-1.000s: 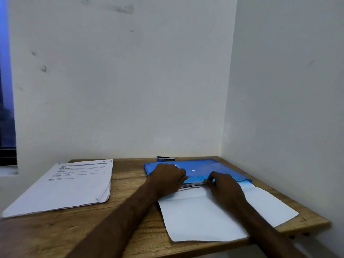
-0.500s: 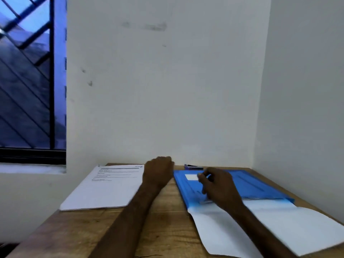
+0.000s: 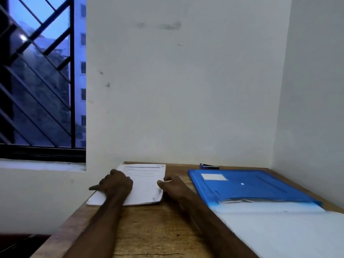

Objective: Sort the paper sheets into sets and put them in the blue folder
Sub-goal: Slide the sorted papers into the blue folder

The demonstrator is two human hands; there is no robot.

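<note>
**A:** Item one, edges and room. What are we logging?

**B:** We are logging a table [image 3: 158, 229] running into a corner, with a wall [image 3: 186, 90] behind it and another to the right. A barred window [image 3: 37, 90] is showing at the left. A strip of bare wood is lying between the stack [image 3: 147, 185] and the folder [image 3: 249, 185], and more is lying bare in front of the stack. The stack's near-left corner is reaching the table's left edge.

**A:** Item two, materials?

**B:** We are noting grained brown wood. The stack is white printed paper, with its near-right corner curling. The folder is smooth blue plastic, flat and closed, with a white label on it. Sheet edges [image 3: 240, 200] are peeking out at its near side. A pale flap [image 3: 279, 231] is spreading toward us off the frame. A small dark-blue item [image 3: 208, 166] is sitting at the back wall, too small for us to name.

**A:** Item three, hands?

**B:** We are resting the left hand [image 3: 116, 183] knuckles-up on the stack's left part. Its fingers are bent onto the top sheet, and the little finger is stretching past the left edge. We cannot tell whether it is gripping. The right hand [image 3: 173, 186] is touching the stack's right edge with its thumb. Its fingers are hidden, so we cannot tell its grasp. The folder is lying apart, to the right of both hands.
</note>
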